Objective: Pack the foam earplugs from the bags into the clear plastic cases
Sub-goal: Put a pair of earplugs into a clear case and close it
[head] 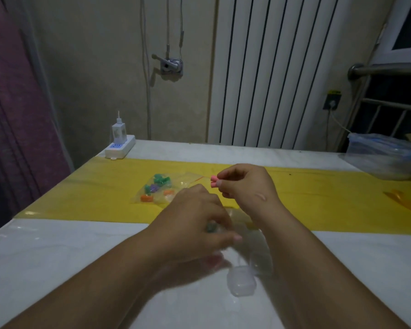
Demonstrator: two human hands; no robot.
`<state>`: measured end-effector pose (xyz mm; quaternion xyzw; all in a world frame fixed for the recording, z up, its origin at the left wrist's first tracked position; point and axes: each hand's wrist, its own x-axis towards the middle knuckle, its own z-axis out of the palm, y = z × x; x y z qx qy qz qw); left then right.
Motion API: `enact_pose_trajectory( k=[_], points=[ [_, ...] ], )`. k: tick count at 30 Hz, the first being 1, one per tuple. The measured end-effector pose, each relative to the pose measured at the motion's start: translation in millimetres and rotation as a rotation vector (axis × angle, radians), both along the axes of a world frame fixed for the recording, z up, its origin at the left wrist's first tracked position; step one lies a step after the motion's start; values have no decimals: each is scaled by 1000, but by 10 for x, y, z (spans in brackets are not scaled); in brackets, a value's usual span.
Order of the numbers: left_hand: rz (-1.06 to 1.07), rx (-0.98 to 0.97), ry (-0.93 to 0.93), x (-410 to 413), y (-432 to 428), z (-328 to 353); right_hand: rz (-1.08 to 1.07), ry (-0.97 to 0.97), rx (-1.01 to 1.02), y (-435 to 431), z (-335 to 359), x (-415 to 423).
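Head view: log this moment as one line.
right hand pinches pink earplugs | left hand blurred, grip unclear | clear case on white tabletop | bag on yellow strip

Motion blur on left hand (195, 222), can't tell what it holds; clear case (241, 282) near it smeared; bag (157, 188) rt part behind left hand; pink earplugs (213, 181) partly hidden by right hand (244, 184); plastic box (384, 157) cut off, rt edge
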<state>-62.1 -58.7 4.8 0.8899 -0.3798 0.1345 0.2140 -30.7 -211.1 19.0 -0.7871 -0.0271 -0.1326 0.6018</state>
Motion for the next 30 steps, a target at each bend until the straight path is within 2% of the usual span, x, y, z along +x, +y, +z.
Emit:
enact_pose_trajectory(
  k=[2,6,13,16,20,22,26,30],
  points=[
    [-26,140,-48,-42,-35,-1,-9,-5,-26,1,-1,0],
    [-146,253,-87,-127,-94,-25,-26,-7,-60,4,-5,-4],
    [-262,199,-75,-154,-132,-94,-44,-28,-77,-6,-12,-7],
    [-205,24,29,-141,-112,-42,-62,-44,-52,-15,-12,-6],
    [-47,-447,263,-14,81,56,-81,-50,-26,19,-35,-7],
    [-5,-614,329,66,205,62,-40,-32,21,63,-42,-24],
    [25,-817,456,151,348,29,42,-25,27,141,-40,-69],
    [78,-892,491,205,389,38,68,45,183,190,7,-124]
  ],
)
